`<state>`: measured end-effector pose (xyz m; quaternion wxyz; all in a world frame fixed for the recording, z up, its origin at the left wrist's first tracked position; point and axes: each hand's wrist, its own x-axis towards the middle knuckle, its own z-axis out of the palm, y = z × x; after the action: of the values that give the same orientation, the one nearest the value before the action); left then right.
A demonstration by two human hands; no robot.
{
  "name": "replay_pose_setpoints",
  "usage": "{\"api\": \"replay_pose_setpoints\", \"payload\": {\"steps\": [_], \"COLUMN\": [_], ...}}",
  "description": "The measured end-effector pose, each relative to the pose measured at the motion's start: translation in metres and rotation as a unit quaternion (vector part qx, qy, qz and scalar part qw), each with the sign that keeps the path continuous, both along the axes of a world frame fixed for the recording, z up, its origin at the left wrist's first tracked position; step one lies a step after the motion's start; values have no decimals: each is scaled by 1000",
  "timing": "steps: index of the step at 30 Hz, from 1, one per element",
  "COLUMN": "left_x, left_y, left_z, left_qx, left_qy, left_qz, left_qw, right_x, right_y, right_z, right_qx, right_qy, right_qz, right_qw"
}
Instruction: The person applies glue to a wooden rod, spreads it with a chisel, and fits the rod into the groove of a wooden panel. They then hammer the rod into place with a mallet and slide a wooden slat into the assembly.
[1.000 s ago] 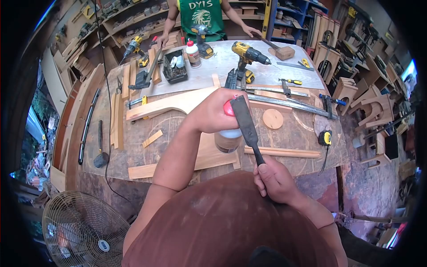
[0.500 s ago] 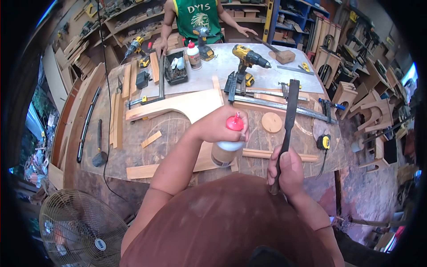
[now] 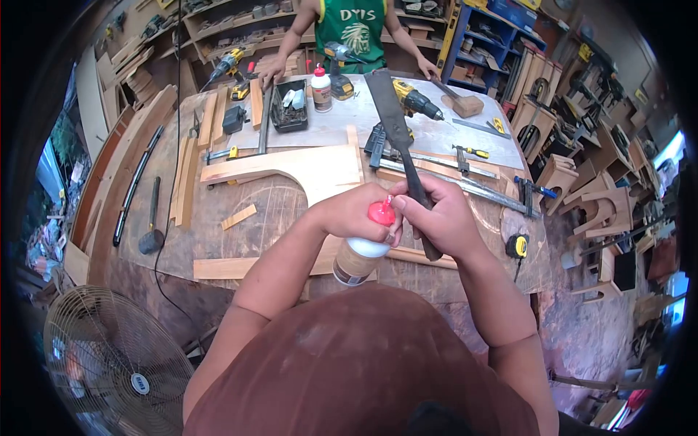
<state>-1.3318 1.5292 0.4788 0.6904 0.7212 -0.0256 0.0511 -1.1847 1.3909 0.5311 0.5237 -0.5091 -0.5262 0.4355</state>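
The left hand (image 3: 349, 214), fingers wrapped, steadies a white red-capped glue bottle (image 3: 356, 258) so the right hand (image 3: 440, 218), fingers clamped round a long dark metal chisel (image 3: 392, 116), reaches its cap.

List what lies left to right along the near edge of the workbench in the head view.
Black-headed hammer, small pale wood offcut, left hand around a red-capped glue bottle, right hand gripping a dark flat chisel, yellow tape measure.
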Motion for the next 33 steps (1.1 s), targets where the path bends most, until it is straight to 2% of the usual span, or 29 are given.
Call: {"api": "replay_pose_setpoints", "payload": {"steps": [5,14,18,20,21,25,28,33], "left_x": [-2,0,-1,-4,-5,-14,-24,-51], "left_y": [1,6,8,9,8,7,8,11], "left_z": [1,-2,-6,-8,-10,-21,-24,-49], "left_qx": [26,21,27,0,0,19,9,-29], "left_qy": [4,16,28,37,36,55,47,38], "left_qz": [-8,-25,-28,-44,-46,-13,-1,53], "left_qw": [1000,999,999,998,998,998,999,997], "right_x": [-1,1,-1,2,5,21,28,40], "right_y": [7,11,11,15,18,17,7,-16], "right_z": [1,-5,-13,-22,-26,-32,-49,-79], "right_qx": [-16,-26,-27,5,29,20,11,6], "right_qy": [-44,-53,-4,-35,-5,47,27,57], "right_qz": [0,2,14,-72,-104,-100,-90,-129], "right_qw": [999,998,1000,997,994,994,995,990]}}
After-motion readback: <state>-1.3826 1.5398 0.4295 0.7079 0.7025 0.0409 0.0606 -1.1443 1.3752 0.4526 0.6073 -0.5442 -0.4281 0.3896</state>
